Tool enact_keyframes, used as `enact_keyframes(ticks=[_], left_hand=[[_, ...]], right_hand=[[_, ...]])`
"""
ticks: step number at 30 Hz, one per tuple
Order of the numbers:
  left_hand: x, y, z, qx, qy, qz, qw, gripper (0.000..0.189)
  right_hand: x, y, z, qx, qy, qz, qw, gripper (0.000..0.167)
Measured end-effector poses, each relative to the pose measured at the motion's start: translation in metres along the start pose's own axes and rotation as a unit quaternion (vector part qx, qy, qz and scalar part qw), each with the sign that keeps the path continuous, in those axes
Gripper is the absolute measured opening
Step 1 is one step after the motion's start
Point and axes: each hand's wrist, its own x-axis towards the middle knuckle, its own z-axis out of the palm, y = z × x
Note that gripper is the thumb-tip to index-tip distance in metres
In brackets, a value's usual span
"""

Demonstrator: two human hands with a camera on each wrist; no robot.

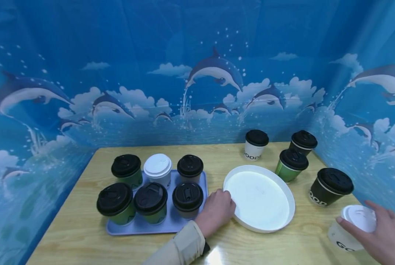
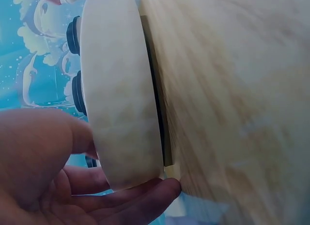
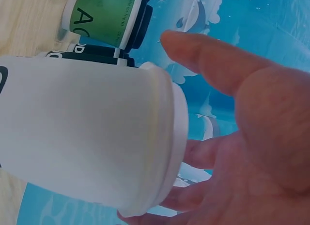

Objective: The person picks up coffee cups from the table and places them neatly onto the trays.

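Note:
My left hand (image 1: 218, 209) pinches the left rim of a round white tray (image 1: 255, 228). In the left wrist view its thumb goes over the rim, and the fingertips (image 2: 169, 186) curl against the outer wall near the bottom. At the right front, my right hand (image 1: 388, 230) is spread around the lid of a white paper cup (image 1: 344, 236) with a white lid (image 1: 360, 217). Seen from the right wrist, the thumb (image 3: 213, 60) stands off from that cup, while the other fingers are partly hidden behind its lid.
Left of the round tray, a lilac rectangular tray (image 1: 141, 229) carries several lidded cups. Behind and right of the round tray stand a white cup (image 1: 253, 150), a green cup (image 1: 287, 171) and dark cups (image 1: 327, 189), all black-lidded. Dolphin-printed curtains (image 1: 197, 121) border the wooden table (image 1: 71, 228).

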Motion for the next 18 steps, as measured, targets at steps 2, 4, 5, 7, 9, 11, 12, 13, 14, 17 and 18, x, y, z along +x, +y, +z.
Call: enact_keyframes(ticks=[2, 4, 5, 7, 9, 11, 12, 13, 14, 17, 18], left_hand=[[0.0004, -0.0003, 0.0009, 0.000, 0.003, 0.002, 1.0000, 0.031], [0.0007, -0.0004, 0.0013, 0.001, 0.004, 0.000, 1.0000, 0.030], [0.0010, -0.0005, 0.0014, 0.000, 0.005, -0.002, 1.0000, 0.029], [0.0017, -0.0005, 0.0016, -0.003, 0.005, -0.006, 1.0000, 0.027], [0.0023, -0.0006, 0.0016, -0.005, 0.005, -0.009, 0.9999, 0.024], [0.0029, -0.0006, 0.0016, -0.004, 0.005, -0.010, 0.9999, 0.022], [0.0032, -0.0006, 0.0014, -0.003, 0.005, -0.010, 0.9999, 0.021], [0.0033, -0.0006, 0.0014, -0.001, 0.004, -0.011, 0.9999, 0.021], [0.0035, -0.0006, 0.0012, 0.002, 0.005, -0.011, 0.9999, 0.021], [0.0042, -0.0005, 0.0017, 0.010, 0.006, -0.010, 0.9999, 0.022], [0.0044, -0.0004, 0.0020, 0.014, 0.006, -0.010, 0.9998, 0.022]], right_hand=[[-0.0022, 0.0002, 0.0000, 0.010, -0.003, 0.002, 0.9999, 0.105], [-0.0034, 0.0004, 0.0003, 0.016, -0.004, -0.001, 0.9999, 0.101], [-0.0037, 0.0006, 0.0006, 0.018, -0.002, -0.005, 0.9998, 0.099], [-0.0039, 0.0002, 0.0009, 0.020, 0.000, -0.010, 0.9998, 0.095], [-0.0034, -0.0005, 0.0009, 0.021, 0.003, -0.014, 0.9997, 0.092], [-0.0028, -0.0010, 0.0011, 0.022, 0.005, -0.015, 0.9996, 0.091], [-0.0024, -0.0012, 0.0014, 0.023, 0.005, -0.015, 0.9996, 0.090], [-0.0019, -0.0010, 0.0017, 0.023, 0.007, -0.017, 0.9996, 0.090], [-0.0014, -0.0007, 0.0021, 0.022, 0.009, -0.020, 0.9995, 0.091], [0.0008, -0.0008, 0.0033, 0.022, 0.012, -0.026, 0.9994, 0.091], [0.0012, -0.0010, 0.0036, 0.021, 0.011, -0.026, 0.9994, 0.091]])
